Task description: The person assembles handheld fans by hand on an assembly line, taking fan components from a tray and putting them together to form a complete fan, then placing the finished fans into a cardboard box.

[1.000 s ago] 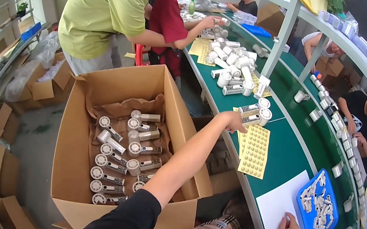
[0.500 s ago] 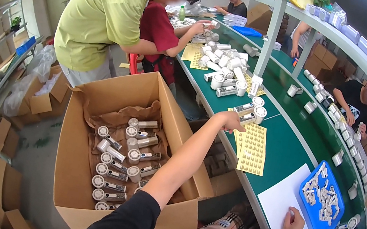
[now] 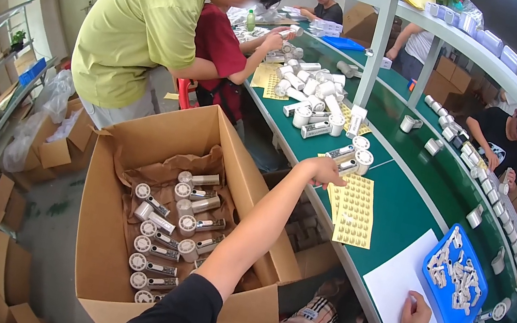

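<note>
My left hand point(image 3: 322, 171) reaches across the box to the near edge of the bench. Its fingers are bent together at a yellow sheet of round stickers point(image 3: 356, 213), and whatever they may pinch is hidden. Just beyond the fingertips lie white handheld devices with round slotted heads point(image 3: 363, 158), partly on the sheets. On a white paper sheet point(image 3: 394, 275) rests my right hand point(image 3: 416, 317), fingers curled in, with nothing visible in them. A blue tray point(image 3: 483, 284) of small whitish parts stands beside it.
An open cardboard box point(image 3: 96, 257) holds several devices on brown paper. More devices are heaped along the green bench point(image 3: 396, 206); others line the belt point(image 3: 453, 196). A person in a yellow-green shirt point(image 3: 139, 36) stands at far left, beside one in red point(image 3: 213, 43).
The view has shifted slightly. Both my hands stay in about the same places and poses. Across the belt, the person in white has shifted position.
</note>
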